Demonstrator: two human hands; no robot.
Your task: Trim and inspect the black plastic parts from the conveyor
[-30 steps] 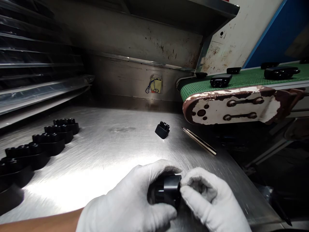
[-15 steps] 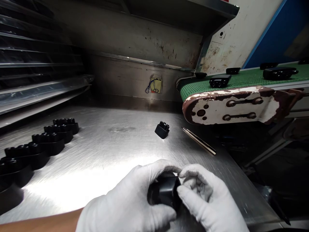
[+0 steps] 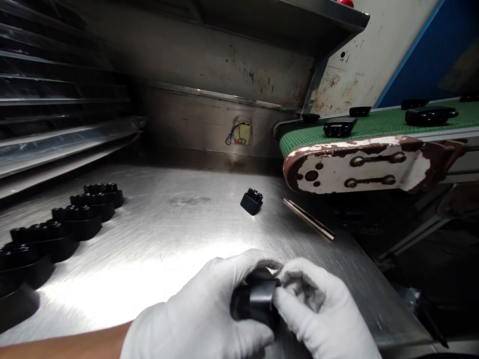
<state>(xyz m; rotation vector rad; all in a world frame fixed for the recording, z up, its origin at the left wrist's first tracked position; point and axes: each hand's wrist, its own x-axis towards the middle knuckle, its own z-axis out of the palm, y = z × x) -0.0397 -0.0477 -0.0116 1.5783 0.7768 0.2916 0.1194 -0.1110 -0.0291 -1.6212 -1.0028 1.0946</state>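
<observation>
My left hand (image 3: 205, 309), in a white glove, wraps its thumb and fingers around a glossy black plastic part (image 3: 258, 299) low in the head view. The gloved right hand (image 3: 322, 304) is curled at the part's right end. Its thumb and fingertips press against that edge; what lies inside the curl is hidden. Beyond both hands, a small black block (image 3: 251, 202) with pegs on top stands on the metal table (image 3: 179, 239). Two thin sticks (image 3: 309, 218), one pale and one dark, lie side by side to its right.
Several black pegged pieces (image 3: 77, 222) form a row along the table's left. Behind them rises a stack of trays (image 3: 67, 134). A green conveyor belt (image 3: 389, 127) carries black parts at the right, above a rusty end plate (image 3: 337, 169). A metal shelf (image 3: 277, 25) overhangs the back.
Both hands and the black plastic part have shifted slightly, and the part is turned a little, showing more of its glossy face. The grip looks the same.
</observation>
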